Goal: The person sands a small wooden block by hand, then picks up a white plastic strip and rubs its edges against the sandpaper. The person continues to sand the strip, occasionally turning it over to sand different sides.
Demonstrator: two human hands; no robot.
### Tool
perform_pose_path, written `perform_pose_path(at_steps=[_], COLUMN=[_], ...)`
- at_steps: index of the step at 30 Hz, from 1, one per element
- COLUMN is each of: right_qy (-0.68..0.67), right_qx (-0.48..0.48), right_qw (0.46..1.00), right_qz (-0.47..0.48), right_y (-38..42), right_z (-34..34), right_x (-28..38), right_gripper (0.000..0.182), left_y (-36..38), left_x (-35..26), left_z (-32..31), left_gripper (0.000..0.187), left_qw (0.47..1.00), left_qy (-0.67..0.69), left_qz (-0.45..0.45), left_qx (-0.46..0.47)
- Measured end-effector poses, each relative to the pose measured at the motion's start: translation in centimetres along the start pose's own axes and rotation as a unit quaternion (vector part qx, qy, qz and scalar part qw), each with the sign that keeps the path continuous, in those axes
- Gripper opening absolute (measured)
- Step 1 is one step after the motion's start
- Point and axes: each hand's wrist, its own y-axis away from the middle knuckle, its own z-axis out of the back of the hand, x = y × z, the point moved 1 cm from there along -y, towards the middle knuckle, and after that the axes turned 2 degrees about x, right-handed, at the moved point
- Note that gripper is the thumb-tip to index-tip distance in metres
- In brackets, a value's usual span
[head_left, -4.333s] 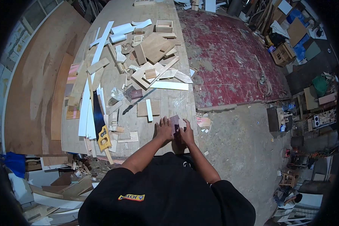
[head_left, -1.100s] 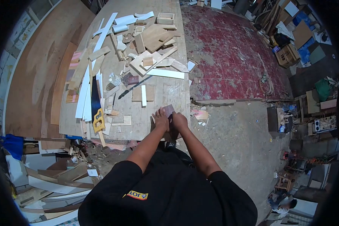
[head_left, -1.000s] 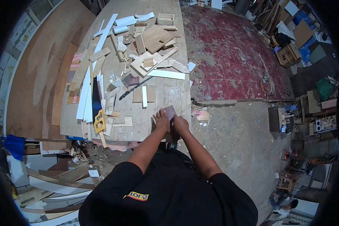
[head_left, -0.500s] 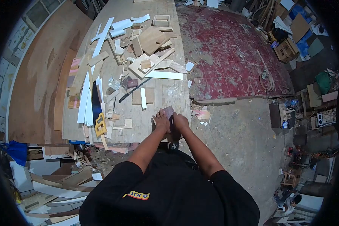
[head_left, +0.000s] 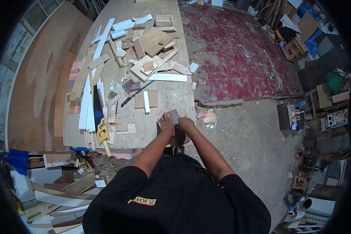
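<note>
At the near edge of the workbench, a reddish-brown flat piece that looks like sandpaper lies under my hands. My left hand grips its left side, with fingers along the edge. My right hand is closed over the right side, its knuckles slightly blurred; anything inside those fingers is hidden. Just beyond lies a square wooden board with a white strip on it. A drill bit and another reddish-brown piece are farther off to the left.
A yellow-handled handsaw rests at the bench's left beside long white strips. Wood offcuts and a small open box are heaped farther back. Right of the bench, the floor holds scraps. A person is at lower right.
My right hand has shifted slightly, exposing a little more of the sandpaper. My left hand keeps its place on it. The whole view has moved slightly with my head.
</note>
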Motion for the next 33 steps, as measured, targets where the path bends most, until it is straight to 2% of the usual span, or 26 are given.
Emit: perform_pose_path(at_steps=[1,7,9,11,12,14,15,17,18,19,21,26,28,29,31,33], right_qy=[-0.044,-0.066,-0.071,-0.048,-0.048,0.012,0.011,0.008,-0.019,-0.02,-0.068,-0.106,-0.088,-0.088,-0.054,-0.039], right_qx=[-0.132,-0.16,-0.128,-0.019,-0.018,0.089,0.089,0.053,-0.037,-0.035,-0.169,-0.108,-0.033,-0.034,0.121,0.106], right_qw=[0.99,0.984,0.988,0.995,0.995,0.994,0.994,0.998,0.999,0.999,0.982,0.986,0.992,0.992,0.987,0.992], right_qz=[-0.038,-0.049,-0.058,-0.088,-0.089,-0.066,-0.066,-0.044,-0.033,-0.033,-0.046,-0.066,-0.08,-0.082,-0.086,-0.056], right_y=[-0.5,1.2,2.7,4.2,4.5,4.7,4.0,1.7,1.1,0.8,0.3,2.5,4.1,4.4,4.6,4.3], right_z=[0.1,-2.8,-3.0,-2.2,-1.8,-0.9,-0.6,-0.1,0.2,0.1,-0.2,-1.7,-1.7,-1.3,-1.3,-1.0], right_x=[0.2,0.6,0.6,0.8,0.8,0.6,0.5,0.4,0.6,0.9,1.1,0.7,0.5,0.4,0.1,-0.1], right_gripper=[0.017,0.027,0.027,0.024,0.024,0.019,0.019,0.019,0.018,0.018,0.018,0.019,0.02,0.02,0.021,0.02], left_y=[0.2,0.2,0.8,0.5,0.5,0.5,0.5,-0.2,0.2,0.5,0.9,0.9,0.9,0.9,0.8,0.4], left_x=[-0.1,0.2,0.4,0.6,0.5,0.3,0.4,0.4,0.3,0.3,0.4,0.5,0.4,0.4,0.5,0.5], left_z=[0.2,-0.1,0.1,-0.3,-0.3,-0.5,-0.4,-0.5,-0.2,0.0,0.1,-0.1,-0.2,-0.2,-0.3,-0.6], left_gripper=[0.137,0.135,0.135,0.136,0.138,0.137,0.136,0.135,0.133,0.133,0.134,0.134,0.135,0.135,0.135,0.134], left_qw=[1.0,1.0,1.0,1.0,1.0,0.999,0.999,1.0,1.0,1.0,1.0,1.0,0.999,0.999,0.999,0.999], left_qy=[0.0,0.009,0.003,0.004,0.004,0.012,0.02,0.001,-0.017,-0.017,0.015,0.006,0.016,0.019,0.022,0.03], left_qz=[-0.001,-0.008,-0.018,-0.018,-0.021,-0.025,-0.025,-0.019,-0.015,-0.016,-0.023,-0.023,-0.027,-0.03,-0.035,-0.028], left_qx=[0.0,0.003,-0.006,-0.012,-0.018,-0.021,-0.026,-0.017,-0.005,-0.003,-0.01,-0.015,-0.022,-0.022,-0.023,-0.027])
